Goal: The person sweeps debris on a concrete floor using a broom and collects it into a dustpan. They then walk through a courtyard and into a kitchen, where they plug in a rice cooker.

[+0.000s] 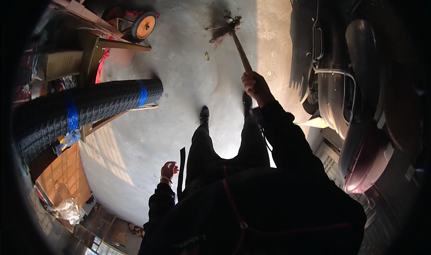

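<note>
Standing on a concrete floor (188, 75) with a parked vehicle (359, 97) close on the right. Gripping a long wooden broom (233, 35) in the right hand (256, 85), fingers clamped on the handle, head resting far ahead on a dirt pile (222, 30). Hanging at the near left, left hand (168, 170) loosely curled, empty. Risking clipping the vehicle, or scattering dirt, with too wide a swing.

One broom (233, 37) gripped by the right hand's fingers (256, 85), two hands with the left hand (168, 170) empty at the person's side, two black shoes (204, 115) just below the right fingers, one rolled black mesh (90, 106) with two blue tape bands (72, 112), one orange wheel (144, 26), one car (354, 97)
</note>
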Tool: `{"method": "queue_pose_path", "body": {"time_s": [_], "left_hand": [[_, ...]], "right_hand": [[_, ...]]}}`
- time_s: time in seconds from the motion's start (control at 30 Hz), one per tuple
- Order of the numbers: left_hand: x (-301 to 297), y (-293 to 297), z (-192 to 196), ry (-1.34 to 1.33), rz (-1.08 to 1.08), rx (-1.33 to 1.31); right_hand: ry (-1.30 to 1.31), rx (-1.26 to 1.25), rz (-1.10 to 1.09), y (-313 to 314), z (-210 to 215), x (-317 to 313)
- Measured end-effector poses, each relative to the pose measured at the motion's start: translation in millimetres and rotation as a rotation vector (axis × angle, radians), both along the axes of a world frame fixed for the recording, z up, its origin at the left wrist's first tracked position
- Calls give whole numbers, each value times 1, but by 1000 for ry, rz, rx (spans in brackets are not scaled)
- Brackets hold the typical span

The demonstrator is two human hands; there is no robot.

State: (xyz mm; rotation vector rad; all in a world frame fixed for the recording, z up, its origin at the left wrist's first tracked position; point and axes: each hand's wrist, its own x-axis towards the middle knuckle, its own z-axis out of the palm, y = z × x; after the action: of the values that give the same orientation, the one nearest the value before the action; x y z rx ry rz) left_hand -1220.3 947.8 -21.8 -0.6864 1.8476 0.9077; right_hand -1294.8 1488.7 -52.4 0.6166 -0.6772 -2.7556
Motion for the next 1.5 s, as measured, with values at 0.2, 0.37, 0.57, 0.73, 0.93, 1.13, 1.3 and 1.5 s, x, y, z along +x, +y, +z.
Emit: {"method": "queue_pose_path", "body": {"time_s": [0.2, 0.37, 0.57, 0.73, 0.93, 1.13, 1.3, 1.5], "left_hand": [[112, 89, -7, 157, -219, 166], [152, 146, 16, -29, 154, 83], [178, 161, 42, -42, 290, 13], [191, 164, 50, -77, 355, -13], [192, 175, 50, -13, 411, 1], [191, 188, 41, -58, 408, 94], [190, 181, 42, -19, 448, 62], [185, 146, 7, 327, -306, 30]], "right_hand": [[-145, 221, 613, -21, 84, 77], [-250, 439, 1122, -1, 122, 118], [-167, 426, 1265, -3, 73, 123], [-183, 681, 1344, 28, 11, 113], [-179, 451, 1096, 173, 2, 8], [-121, 891, 1072, 217, 38, -112], [-140, 1087, 994, 177, 47, -121], [16, 1028, 998, 85, 78, -76]]}}
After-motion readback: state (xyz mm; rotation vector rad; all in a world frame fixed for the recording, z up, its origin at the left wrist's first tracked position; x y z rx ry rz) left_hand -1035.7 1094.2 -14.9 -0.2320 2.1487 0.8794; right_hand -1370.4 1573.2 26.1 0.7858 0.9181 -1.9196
